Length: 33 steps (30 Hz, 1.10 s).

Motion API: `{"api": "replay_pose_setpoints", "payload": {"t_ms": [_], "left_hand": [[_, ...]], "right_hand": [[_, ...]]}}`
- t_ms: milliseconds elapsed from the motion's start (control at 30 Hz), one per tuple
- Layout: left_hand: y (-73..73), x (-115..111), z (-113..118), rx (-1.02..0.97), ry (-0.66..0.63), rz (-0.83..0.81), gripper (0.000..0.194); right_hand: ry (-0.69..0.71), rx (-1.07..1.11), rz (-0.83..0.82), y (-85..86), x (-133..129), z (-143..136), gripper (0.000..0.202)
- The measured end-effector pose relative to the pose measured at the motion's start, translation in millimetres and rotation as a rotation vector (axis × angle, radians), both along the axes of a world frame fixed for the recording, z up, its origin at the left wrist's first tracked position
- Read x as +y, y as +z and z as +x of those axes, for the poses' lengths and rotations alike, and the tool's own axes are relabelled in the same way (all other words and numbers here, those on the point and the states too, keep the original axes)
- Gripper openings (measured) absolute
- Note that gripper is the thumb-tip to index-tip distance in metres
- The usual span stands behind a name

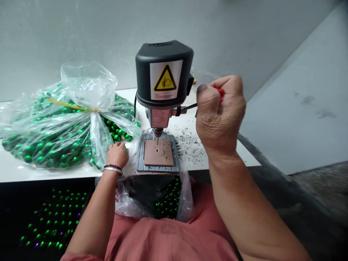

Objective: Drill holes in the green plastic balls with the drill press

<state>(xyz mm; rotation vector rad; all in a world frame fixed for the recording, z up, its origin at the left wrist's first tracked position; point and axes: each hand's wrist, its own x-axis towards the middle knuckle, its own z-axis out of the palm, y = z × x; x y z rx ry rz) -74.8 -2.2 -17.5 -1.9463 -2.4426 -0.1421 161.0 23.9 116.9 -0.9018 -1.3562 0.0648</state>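
My right hand (221,116) is closed round the red-knobbed lever (190,106) of a small black bench drill press (164,69). Below the chuck, the thin drill bit (158,140) points down at a brown square board (152,154) with a small hole in it, lying on the grey metal base (140,159). My left hand (117,155) is left of the base, at the edge of a clear plastic bag (98,141) full of shiny green beads (121,131). Its fingers are curled, and a bit of green shows at the fingertips, apparently a green bead.
Dark shavings (191,148) are scattered over the white table (251,159) right of the base. A yellow band (72,106) ties the bag. Below the table edge, an open plastic bag (186,199) holds more green beads, and others lie in a dark container (54,217) at left.
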Motion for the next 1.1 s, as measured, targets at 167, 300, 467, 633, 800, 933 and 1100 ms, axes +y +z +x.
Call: {"api": "replay_pose_setpoints", "payload": {"t_ms": [167,300,467,633,800,933,1100], "left_hand": [[-8.3,-2,5,0.015,0.029,-0.11,0.048],[-13.7,1,6,-0.074,0.05,0.054,0.048],[-21.7,1,5,-0.12,-0.056,0.123,0.05],[-20.5,-2,5,-0.179,0.041,0.122,0.046],[7.9,-2,11,-0.814,0.097,0.331,0.049],[33.7,-8,28,-1.772,0.056,0.252,0.043],[39.5,-10,44,-2.02,0.21,0.087,0.029]], "right_hand": [[-0.017,0.009,0.021,0.0,-3,-1,0.017],[-0.013,0.022,0.017,-1.4,-3,-2,0.017],[0.015,0.036,0.016,-2.5,-4,-1,0.016],[0.036,0.032,0.01,-3.2,-5,0,0.016],[0.031,0.007,0.032,-4.5,-4,0,0.016],[0.046,0.023,0.015,-4.1,-5,0,0.015],[0.045,0.013,0.007,-4.1,-5,2,0.016]]}}
